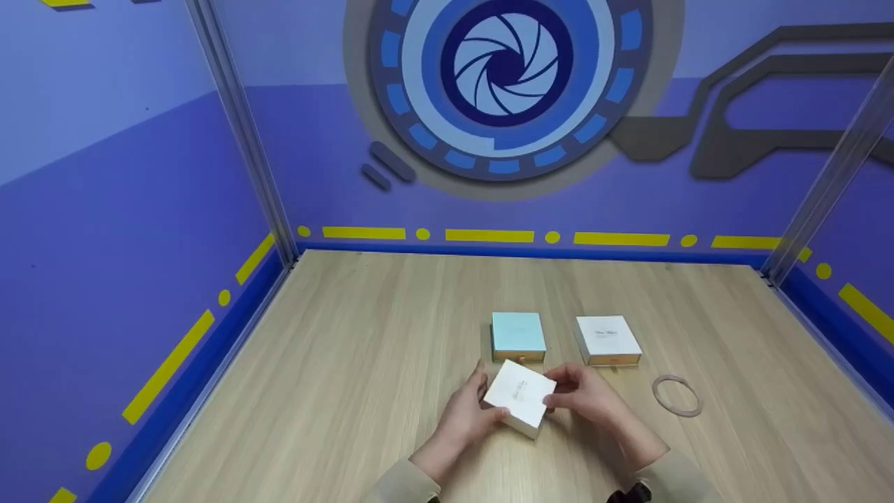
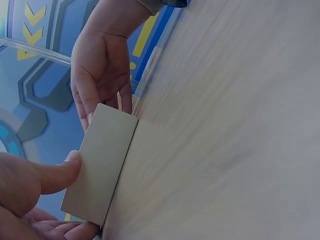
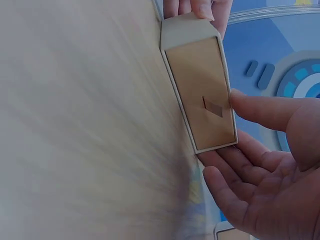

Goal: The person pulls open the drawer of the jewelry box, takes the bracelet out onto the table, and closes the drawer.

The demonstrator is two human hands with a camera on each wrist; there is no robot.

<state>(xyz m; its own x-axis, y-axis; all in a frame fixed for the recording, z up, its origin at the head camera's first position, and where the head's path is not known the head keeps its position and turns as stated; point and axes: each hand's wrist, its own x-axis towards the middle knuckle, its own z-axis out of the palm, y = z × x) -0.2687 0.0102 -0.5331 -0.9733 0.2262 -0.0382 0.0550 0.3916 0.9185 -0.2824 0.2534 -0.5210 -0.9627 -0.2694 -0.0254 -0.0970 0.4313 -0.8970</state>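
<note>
Both hands hold a small white drawer box (image 1: 520,392), tilted over the table in front of the person. My left hand (image 1: 461,415) grips its left side, the thumb on the near edge. At the opposite side my right hand (image 1: 592,395) pinches the box, thumb on top and fingers beneath. In the right wrist view, the box's tan drawer front (image 3: 197,90) with a small pull tab faces the right hand, and the drawer sits inside the sleeve. The left wrist view shows a plain pale side of the box (image 2: 100,165).
Just beyond the hands, a light teal box (image 1: 518,331) stands on the wooden table (image 1: 363,349). To its right is another white box (image 1: 607,337) with a tan front. A pinkish ring (image 1: 676,396) lies right of the right hand. Blue printed walls (image 1: 314,154) enclose the table.
</note>
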